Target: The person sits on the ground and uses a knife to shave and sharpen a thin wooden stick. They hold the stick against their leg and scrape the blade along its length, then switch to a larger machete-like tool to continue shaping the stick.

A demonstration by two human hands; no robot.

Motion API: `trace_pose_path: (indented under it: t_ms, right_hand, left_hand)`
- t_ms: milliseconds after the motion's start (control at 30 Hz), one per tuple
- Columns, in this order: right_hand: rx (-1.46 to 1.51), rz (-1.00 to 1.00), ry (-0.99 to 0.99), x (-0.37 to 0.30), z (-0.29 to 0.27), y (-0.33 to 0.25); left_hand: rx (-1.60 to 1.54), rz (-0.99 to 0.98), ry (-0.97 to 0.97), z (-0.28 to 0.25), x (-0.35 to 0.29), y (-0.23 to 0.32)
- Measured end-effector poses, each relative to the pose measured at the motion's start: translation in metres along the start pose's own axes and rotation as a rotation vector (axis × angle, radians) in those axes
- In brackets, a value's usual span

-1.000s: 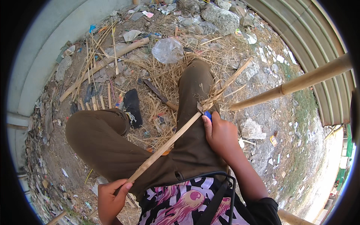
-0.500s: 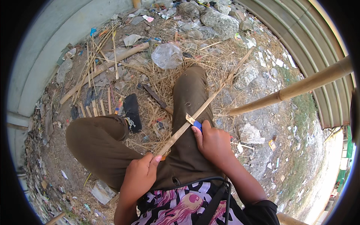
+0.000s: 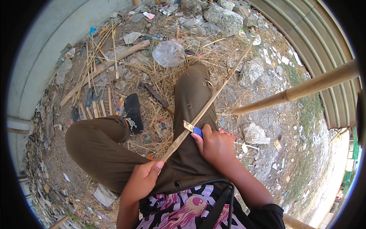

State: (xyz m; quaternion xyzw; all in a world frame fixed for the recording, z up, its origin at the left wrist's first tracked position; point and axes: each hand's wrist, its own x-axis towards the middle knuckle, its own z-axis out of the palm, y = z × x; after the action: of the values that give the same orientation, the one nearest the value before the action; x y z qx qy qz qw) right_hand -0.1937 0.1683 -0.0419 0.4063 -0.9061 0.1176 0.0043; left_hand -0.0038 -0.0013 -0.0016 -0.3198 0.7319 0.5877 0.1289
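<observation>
A long bamboo strip (image 3: 210, 104) slants across my right thigh, its far end over the dry straw. My left hand (image 3: 143, 180) is closed around the near end, thumb along the top. In my right hand (image 3: 216, 149) is a cutter knife (image 3: 196, 131) with a blue handle, gripped with the thumb pressed along it. Its short, stained blade lies across the strip, touching it just above my lap. A thin sliver (image 3: 228, 65) stands off the strip near its far half. The handle's rear part is hidden inside my fist.
A large knife (image 3: 158, 97) lies between my legs on the straw. Left ahead are thin bamboo sticks (image 3: 93, 57) and a thicker bamboo piece (image 3: 110, 65). A bamboo pole (image 3: 301, 89) juts in from the right. A clear plastic bag (image 3: 168, 54), rocks (image 3: 224, 21) and litter lie ahead.
The cutter's blade has shifted slightly toward me and to the left along the strip. The strip's far end has swung a little away and left. My left hand has barely moved.
</observation>
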Motion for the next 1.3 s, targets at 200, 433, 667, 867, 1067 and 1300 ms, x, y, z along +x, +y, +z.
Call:
trace_pose_path:
  t_ms: [200,433,667,867,1067,1300]
  right_hand:
    - [-0.018,-0.028,0.068,-0.006,0.007,0.000]
    - [-0.056,-0.049,0.119,-0.010,0.010,0.000]
    - [-0.052,-0.024,0.073,-0.014,0.004,-0.004]
    - [-0.055,-0.101,0.185,-0.017,0.013,-0.004]
    - [0.000,-0.014,0.165,-0.007,0.008,-0.002]
    - [0.148,-0.093,-0.095,0.016,-0.023,0.006]
  left_hand:
    - [-0.015,-0.078,-0.013,0.000,-0.018,-0.004]
    - [-0.050,-0.131,-0.005,-0.002,-0.036,-0.009]
    - [-0.089,-0.203,0.016,-0.007,-0.051,-0.012]
    - [-0.119,-0.241,-0.037,-0.020,-0.065,-0.016]
    - [-0.015,-0.162,0.065,-0.001,-0.052,-0.008]
    - [0.373,0.153,0.389,0.015,-0.047,0.007]
